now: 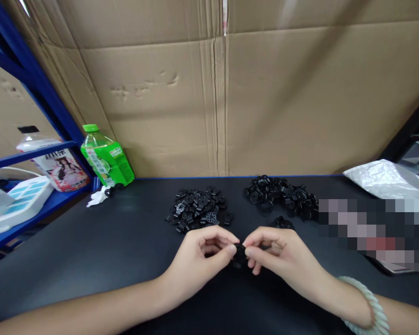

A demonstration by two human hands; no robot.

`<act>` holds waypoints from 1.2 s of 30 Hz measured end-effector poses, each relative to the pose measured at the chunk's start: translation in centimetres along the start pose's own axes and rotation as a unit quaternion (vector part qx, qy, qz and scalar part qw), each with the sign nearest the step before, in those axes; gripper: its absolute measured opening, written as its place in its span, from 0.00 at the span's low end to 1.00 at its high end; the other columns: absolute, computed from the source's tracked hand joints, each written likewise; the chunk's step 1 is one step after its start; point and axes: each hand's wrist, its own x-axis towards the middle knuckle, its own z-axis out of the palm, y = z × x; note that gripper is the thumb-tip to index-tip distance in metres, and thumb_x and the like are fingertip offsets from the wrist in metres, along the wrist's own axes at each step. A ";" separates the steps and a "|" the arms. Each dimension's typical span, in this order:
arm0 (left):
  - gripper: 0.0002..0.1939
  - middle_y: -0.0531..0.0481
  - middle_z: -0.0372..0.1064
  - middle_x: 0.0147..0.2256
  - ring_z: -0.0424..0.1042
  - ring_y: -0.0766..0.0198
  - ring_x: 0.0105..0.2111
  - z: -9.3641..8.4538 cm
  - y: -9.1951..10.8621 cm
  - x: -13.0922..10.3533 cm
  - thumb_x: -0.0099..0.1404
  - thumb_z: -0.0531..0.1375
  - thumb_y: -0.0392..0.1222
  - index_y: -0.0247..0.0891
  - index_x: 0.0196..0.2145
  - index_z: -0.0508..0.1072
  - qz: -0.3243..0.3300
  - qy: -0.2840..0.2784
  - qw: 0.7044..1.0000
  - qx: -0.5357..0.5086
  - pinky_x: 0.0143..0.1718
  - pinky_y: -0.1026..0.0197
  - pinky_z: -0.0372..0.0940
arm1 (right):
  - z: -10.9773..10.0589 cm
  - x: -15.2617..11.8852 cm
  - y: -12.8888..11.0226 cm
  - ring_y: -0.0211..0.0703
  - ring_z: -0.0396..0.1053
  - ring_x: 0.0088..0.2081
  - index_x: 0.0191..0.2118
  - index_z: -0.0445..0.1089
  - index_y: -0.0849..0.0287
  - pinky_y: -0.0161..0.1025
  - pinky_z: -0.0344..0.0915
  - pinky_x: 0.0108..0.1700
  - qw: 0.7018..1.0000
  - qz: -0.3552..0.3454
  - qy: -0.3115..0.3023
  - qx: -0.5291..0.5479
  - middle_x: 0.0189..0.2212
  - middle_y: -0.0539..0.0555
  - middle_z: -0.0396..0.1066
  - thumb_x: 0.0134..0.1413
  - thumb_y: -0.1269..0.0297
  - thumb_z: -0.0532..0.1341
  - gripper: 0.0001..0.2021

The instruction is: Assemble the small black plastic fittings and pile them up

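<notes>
A small round black part [240, 253] is pinched between both hands, low in the middle of the head view. My left hand [204, 258] grips its left side between thumb and fingertips. On the right side, my right hand [279, 253] pinches it with thumb and index finger, the other fingers curled below. Fingertips cover some of the part, and its detail is too dark to make out. Just beyond my left hand lies a heap of black slotted pieces [197, 207]. Another heap of black round pieces [282, 193] lies farther back on the right, with a smaller cluster [282, 223] behind my right hand.
The black table [101, 260] meets a cardboard wall [160, 102]. A green bottle [108, 156] and white tissue [98, 196] stand at the back left. Beside them, a blue shelf holds a labelled bottle [64, 170] and white tray [24, 202]. A plastic bag [387, 181] lies at right.
</notes>
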 end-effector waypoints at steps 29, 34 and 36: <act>0.14 0.45 0.73 0.38 0.70 0.61 0.39 -0.1 -0.6 0.0 0.62 0.56 0.28 0.36 0.44 0.73 0.232 -0.083 0.939 0.240 0.44 0.59 0.64 | -9.9 0.6 -2.3 0.38 0.70 0.33 0.53 0.67 0.50 0.33 0.64 0.32 0.809 -0.101 -0.080 -0.573 0.47 0.54 0.66 0.40 0.85 0.51 0.33; 0.13 0.46 0.73 0.37 0.69 0.61 0.37 -0.1 -0.6 0.0 0.61 0.56 0.28 0.36 0.42 0.74 0.234 -0.080 0.940 0.235 0.40 0.60 0.65 | -9.5 1.6 -2.0 0.41 0.70 0.35 0.39 0.72 0.58 0.37 0.65 0.39 0.838 -0.095 -0.114 -0.525 0.37 0.53 0.69 0.45 0.82 0.55 0.17; 0.14 0.47 0.73 0.37 0.69 0.62 0.36 -0.1 -0.7 0.0 0.61 0.55 0.27 0.37 0.42 0.74 0.232 -0.074 0.942 0.232 0.37 0.62 0.65 | -8.8 2.1 -2.1 0.39 0.69 0.29 0.34 0.71 0.59 0.35 0.65 0.33 0.877 -0.071 -0.094 -0.466 0.29 0.51 0.69 0.49 0.78 0.55 0.10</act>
